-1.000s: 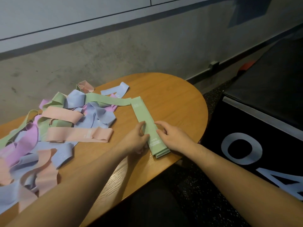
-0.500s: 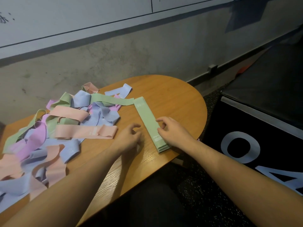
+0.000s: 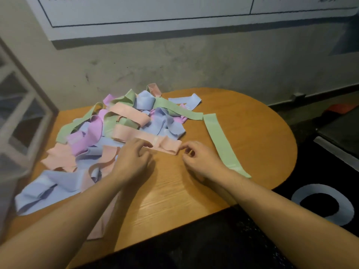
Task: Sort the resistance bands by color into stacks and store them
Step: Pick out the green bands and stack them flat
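A flat stack of green bands [image 3: 221,142] lies stretched out on the right part of the round wooden table [image 3: 258,121]. A mixed pile of blue, pink, peach and green bands [image 3: 116,129] covers the table's left half. One long peach band [image 3: 165,144] lies along the pile's near edge. My left hand [image 3: 134,160] has its curled fingertips on the middle of this peach band and pinches it. My right hand [image 3: 202,160] hovers just right of the band's end, its fingers loosely curled and holding nothing. The green stack lies right of my right wrist.
A concrete wall [image 3: 194,61] runs close behind the table. A black box with large white lettering [image 3: 326,202] stands at the right, just beyond the table's edge. A pale frame [image 3: 21,113] shows blurred at the far left.
Both hands left the green stack and moved left to the peach band at the pile's edge. The view swung left, so the stack now lies to the right.
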